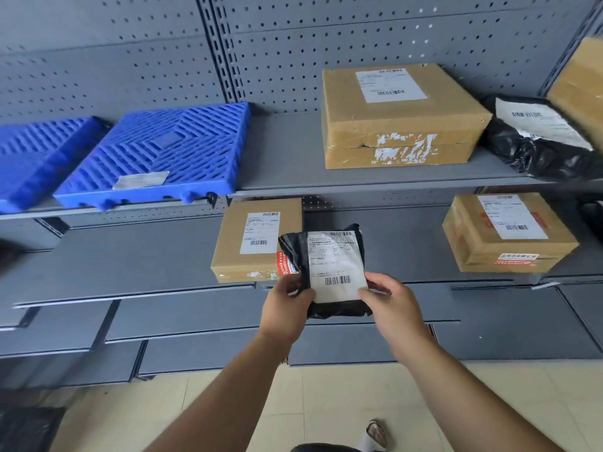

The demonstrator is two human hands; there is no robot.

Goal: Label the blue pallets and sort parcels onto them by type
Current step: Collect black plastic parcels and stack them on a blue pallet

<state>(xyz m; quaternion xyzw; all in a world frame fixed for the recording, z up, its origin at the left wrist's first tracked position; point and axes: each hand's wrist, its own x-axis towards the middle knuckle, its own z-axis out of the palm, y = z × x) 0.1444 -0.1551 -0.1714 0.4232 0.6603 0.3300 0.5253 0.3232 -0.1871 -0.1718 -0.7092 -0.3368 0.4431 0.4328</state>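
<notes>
Bottom edge, nearest: a sandalled foot (377, 433) on the pale floor, partly cut off. Both forearms reach up from below. Left hand (287, 309) grips the lower left corner of the black mailer parcel (300, 256), thumb on the front, remaining fingers hidden behind the bag. Right hand (393, 308) pinches the lower right corner, thumb on the white shipping label (336, 265); its other fingers are also out of sight. The parcel is held in the air, upright, in front of the lower shelf (130, 256), not on any pallet. Label print is blurred; only a barcode is legible. Behind it, a cardboard box (254, 239) on the lower shelf, its lower right part covered by the parcel. A second small box (509, 236) sits well apart to the right. Upper shelf: labelled blue pallet (156, 151), sticker unreadable; second blue pallet (36, 158) just beside it, cut by the left frame edge. Farther right: large box (398, 125), black bag parcel (535, 148), then an edge box (580, 83), mostly out of frame.
</notes>
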